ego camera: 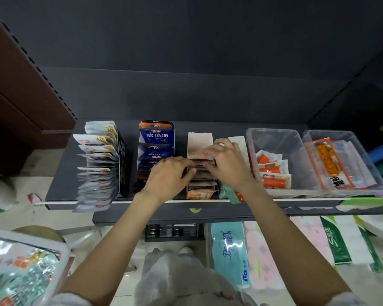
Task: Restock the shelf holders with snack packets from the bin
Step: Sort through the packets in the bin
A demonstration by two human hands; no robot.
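Note:
A white cardboard shelf holder (pixel 199 138) stands mid-shelf, filled with a row of orange snack packets (pixel 200 193). My left hand (pixel 168 175) and my right hand (pixel 228 164) both reach into it from either side, fingers curled on the packets in the middle of the row. The clear bin (pixel 60 250) with mixed silvery and orange snack packets (pixel 20 268) sits at the lower left. Left of the white holder is a blue holder (pixel 156 134) with dark blue packets, and further left a black holder (pixel 123 151) packed with white packets (pixel 95 160).
Two clear tubs (pixel 272 138) (pixel 341 138) with orange and white packets stand on the shelf's right. A tilted teal box (pixel 231 193) leans by my right wrist. Tissue packs (pixel 230 250) fill the lower shelf. A white plastic bag (pixel 181 274) hangs below my arms.

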